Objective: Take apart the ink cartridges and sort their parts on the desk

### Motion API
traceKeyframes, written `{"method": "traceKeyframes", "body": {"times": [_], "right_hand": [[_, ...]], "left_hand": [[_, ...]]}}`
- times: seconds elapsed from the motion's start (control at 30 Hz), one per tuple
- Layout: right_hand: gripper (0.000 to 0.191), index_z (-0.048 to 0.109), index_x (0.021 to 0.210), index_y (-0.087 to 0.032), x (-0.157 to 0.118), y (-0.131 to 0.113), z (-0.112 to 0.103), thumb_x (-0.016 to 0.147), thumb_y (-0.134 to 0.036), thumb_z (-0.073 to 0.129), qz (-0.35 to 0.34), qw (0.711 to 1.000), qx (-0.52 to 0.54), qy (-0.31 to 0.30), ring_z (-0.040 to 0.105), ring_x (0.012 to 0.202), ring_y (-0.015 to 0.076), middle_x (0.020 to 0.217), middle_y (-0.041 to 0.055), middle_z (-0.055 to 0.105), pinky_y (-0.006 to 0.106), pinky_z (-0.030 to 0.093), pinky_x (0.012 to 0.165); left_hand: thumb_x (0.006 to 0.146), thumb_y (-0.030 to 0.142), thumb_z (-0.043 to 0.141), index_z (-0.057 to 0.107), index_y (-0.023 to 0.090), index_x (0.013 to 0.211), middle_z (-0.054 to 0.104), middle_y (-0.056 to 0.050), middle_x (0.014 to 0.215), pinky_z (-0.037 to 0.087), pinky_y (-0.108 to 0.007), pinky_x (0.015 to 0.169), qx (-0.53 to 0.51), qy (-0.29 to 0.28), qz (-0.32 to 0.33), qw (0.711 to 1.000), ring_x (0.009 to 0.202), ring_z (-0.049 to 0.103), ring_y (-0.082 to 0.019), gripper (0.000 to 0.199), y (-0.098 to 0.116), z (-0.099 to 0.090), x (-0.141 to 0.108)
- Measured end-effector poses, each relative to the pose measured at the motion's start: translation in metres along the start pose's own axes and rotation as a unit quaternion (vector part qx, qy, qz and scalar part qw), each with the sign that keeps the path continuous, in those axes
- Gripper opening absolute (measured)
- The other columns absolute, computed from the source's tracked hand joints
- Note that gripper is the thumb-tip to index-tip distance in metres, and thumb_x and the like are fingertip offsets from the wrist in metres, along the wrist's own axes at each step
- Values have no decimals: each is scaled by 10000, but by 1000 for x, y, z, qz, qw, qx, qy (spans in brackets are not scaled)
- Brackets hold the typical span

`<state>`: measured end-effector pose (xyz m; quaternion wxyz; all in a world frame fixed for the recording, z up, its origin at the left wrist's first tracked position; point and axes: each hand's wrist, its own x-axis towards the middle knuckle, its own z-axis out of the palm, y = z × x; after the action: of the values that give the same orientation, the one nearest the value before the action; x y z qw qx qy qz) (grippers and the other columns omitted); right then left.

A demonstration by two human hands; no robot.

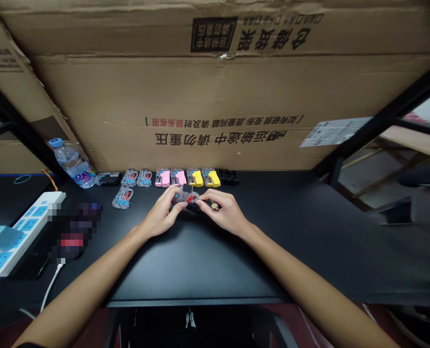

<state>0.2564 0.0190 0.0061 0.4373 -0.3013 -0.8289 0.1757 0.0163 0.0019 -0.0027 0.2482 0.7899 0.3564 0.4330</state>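
Observation:
My left hand (pixel 164 212) is closed round the left side of a small clear plastic toy gun (pixel 180 194) with a red piece and a black block on top. From the other side, my right hand (pixel 227 212) pinches its right end. A thin tool with a round brass-coloured end (pixel 215 206) pokes out of my right hand; its rest is hidden by the fingers. Behind my hands stand two pink-and-clear pieces (pixel 163 178) and two yellow-and-clear pieces (pixel 195 178). Several clear pieces with red and blue parts (pixel 122 197) lie to the left.
Black parts (pixel 228 177) end the row along the cardboard wall (pixel 218 96). On the left are a water bottle (pixel 73 164), a black-and-clear item (pixel 108 178), a power strip (pixel 30 222) and a pixelated phone-like object (pixel 78 232) with a white cable (pixel 51 285). The black table (pixel 200 270) ends in front.

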Motion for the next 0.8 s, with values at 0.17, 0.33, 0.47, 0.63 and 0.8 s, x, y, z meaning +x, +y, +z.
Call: {"method": "traceKeyframes", "body": {"times": [0.17,0.33,0.47,0.63,0.8], "right_hand": [[139,742,935,-202,-1,1,2,1027,-274,666,18,1000,-3,-19,647,666,150,808,26,717,284,500,636],[128,741,1078,-224,-1,-5,-1,1050,-294,638,36,999,0,16,720,865,201,1001,71,761,333,581,794],[184,708,1171,-247,0,-9,-1,1009,-333,708,-3,1000,8,-5,726,1042,251,1147,97,732,391,610,900],[156,694,1166,-240,-3,-1,5,1023,-304,685,6,998,38,-44,735,1008,240,1123,97,738,365,623,846],[134,729,1125,-234,-3,4,5,1013,-303,698,27,997,58,-43,745,982,236,1101,92,765,336,618,802]], "left_hand": [[1077,345,569,609,211,1271,710,-76,1168,555,-350,929,-19,3,-15,1000,1036,694,-214,239,0,0,-1],[1056,392,601,623,212,1252,739,-75,1190,600,-378,947,-46,45,-47,997,1049,731,-228,267,-1,2,0],[1043,433,608,612,195,1241,741,-87,1197,654,-375,865,-104,65,-89,988,979,757,-222,310,-1,3,1],[1024,433,629,640,190,1217,757,-91,1195,648,-364,873,-96,59,-99,989,976,764,-225,310,2,2,2],[1013,449,633,638,191,1245,768,-82,1195,633,-358,884,-119,38,-118,985,930,767,-211,347,3,0,3]]}}
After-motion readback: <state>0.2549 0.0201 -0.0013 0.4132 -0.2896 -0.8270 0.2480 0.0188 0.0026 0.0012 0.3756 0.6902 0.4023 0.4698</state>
